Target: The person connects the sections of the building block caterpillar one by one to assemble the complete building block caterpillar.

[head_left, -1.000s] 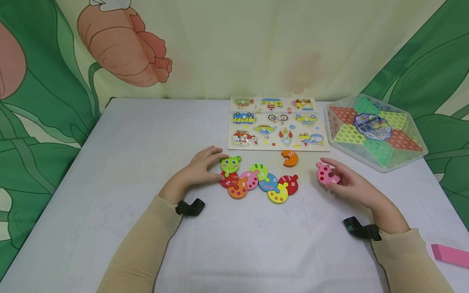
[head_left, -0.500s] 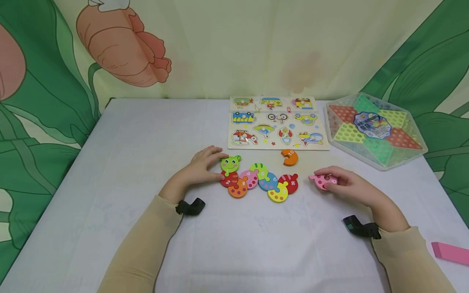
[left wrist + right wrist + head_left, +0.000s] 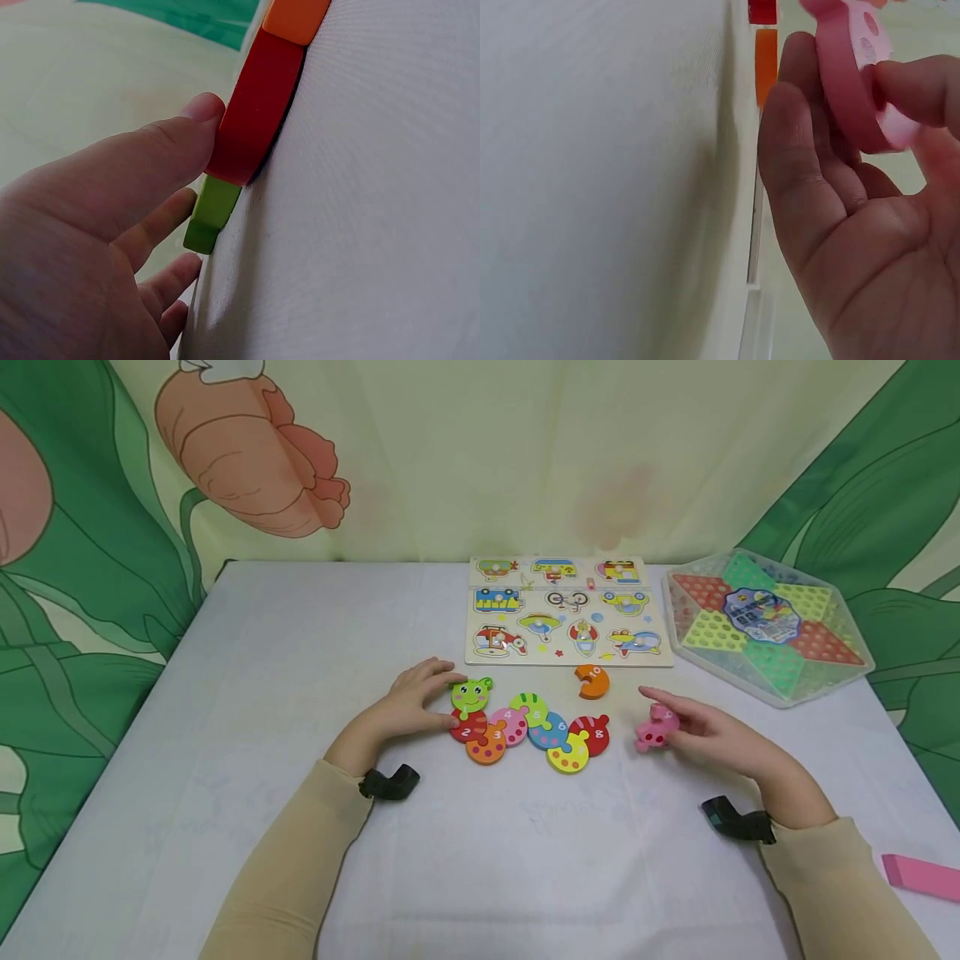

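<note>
On the white cloth lies a caterpillar row of numbered puzzle pieces, from the green face piece (image 3: 470, 696) and the red piece numbered 2 (image 3: 467, 727) to the red piece numbered 8 (image 3: 590, 737). My left hand (image 3: 412, 702) rests at the row's left end, its thumb (image 3: 202, 112) against the red piece's edge and a finger by the green head. Off the row's right end, my right hand (image 3: 712, 735) pinches a pink spotted puzzle piece (image 3: 657, 728) between thumb and fingers, tilted and apart from the row. An orange piece numbered 10 (image 3: 593, 682) lies behind the row.
Behind the pieces lies a vehicle peg-puzzle board (image 3: 570, 612). A clear hexagonal box with a coloured star board (image 3: 768, 627) is at the back right. A pink block (image 3: 922, 878) lies at the right edge, beside the right sleeve. A printed curtain (image 3: 465, 460) hangs behind the table.
My right hand has turned the pink piece over in its fingers, shifting it slightly left. The left hand and the row of pieces have stayed in place.
</note>
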### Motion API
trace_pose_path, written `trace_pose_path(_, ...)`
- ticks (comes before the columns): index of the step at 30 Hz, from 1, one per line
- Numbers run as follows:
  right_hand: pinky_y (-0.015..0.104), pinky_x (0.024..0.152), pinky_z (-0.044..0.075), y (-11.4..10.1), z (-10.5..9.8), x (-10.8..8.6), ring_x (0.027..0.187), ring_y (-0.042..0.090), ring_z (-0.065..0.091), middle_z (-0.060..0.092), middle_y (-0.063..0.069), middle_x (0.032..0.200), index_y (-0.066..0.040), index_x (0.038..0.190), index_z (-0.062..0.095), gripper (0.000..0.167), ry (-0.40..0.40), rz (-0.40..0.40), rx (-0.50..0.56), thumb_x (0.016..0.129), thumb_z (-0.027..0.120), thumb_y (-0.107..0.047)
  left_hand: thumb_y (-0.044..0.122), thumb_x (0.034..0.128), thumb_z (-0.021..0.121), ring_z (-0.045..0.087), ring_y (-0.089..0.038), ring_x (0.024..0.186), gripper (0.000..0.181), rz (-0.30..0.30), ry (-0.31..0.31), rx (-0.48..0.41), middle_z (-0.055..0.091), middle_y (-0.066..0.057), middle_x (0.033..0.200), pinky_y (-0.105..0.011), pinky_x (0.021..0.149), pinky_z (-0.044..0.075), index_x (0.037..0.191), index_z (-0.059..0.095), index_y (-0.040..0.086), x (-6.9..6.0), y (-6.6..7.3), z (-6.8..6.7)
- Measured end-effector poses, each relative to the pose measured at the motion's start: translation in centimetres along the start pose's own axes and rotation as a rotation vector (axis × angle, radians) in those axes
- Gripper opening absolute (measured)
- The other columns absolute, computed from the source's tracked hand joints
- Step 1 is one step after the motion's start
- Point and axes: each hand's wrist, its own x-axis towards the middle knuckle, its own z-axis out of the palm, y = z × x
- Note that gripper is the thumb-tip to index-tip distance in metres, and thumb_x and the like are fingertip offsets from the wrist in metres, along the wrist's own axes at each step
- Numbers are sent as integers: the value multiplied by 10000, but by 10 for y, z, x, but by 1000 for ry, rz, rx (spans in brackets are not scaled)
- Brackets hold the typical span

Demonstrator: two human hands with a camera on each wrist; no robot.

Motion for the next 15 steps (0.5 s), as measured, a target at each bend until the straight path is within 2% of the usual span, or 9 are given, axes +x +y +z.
trace_pose_path(2, 178, 697, 489, -3, 0, 3, 837, 66, 545, 510, 142, 1123, -84, 1399, 265, 553, -17, 24, 17, 907, 517, -94, 390, 739, 676, 136, -251, 1380, 613, 2, 2, 2, 276, 1, 1457, -551, 1097, 140, 1304, 462, 289, 0, 0, 0)
trace_pose_path(5, 167, 747, 502, -6, 1, 9, 856, 72, 584, 530, 179, 1130, -44, 1314, 316, 457, -19, 32, 46, 909, 519, -106, 391, 742, 675, 141, -252, 1378, 609, 7, 1, -1, 277, 2, 1455, -551, 1095, 142, 1303, 464, 287, 0, 0, 1)
trace_pose_path(9, 126, 797, 473, -7, 4, 15, 937, -9, 540, 536, 131, 1169, -38, 1193, 458, 296, 5, 13, 1, 913, 515, -117, 390, 743, 676, 138, -254, 1379, 609, 13, 1, -5, 277, 2, 1455, -553, 1095, 137, 1303, 464, 285, 0, 0, 1)
trace_pose_path(12, 117, 808, 461, -7, 6, 17, 967, -40, 506, 538, 102, 1170, -62, 1194, 478, 284, 9, 6, -31, 914, 501, -102, 389, 740, 678, 132, -255, 1381, 612, 16, 2, -2, 278, 1, 1455, -551, 1098, 129, 1304, 464, 284, 1, 0, 0)
trace_pose_path(15, 143, 792, 478, -9, 7, 19, 962, -11, 505, 527, 110, 1183, -63, 1206, 466, 307, 0, 1, -15, 901, 499, -67, 391, 740, 678, 133, -254, 1381, 614, 18, 1, 5, 280, -1, 1453, -545, 1101, 122, 1305, 462, 282, 0, 0, 0)
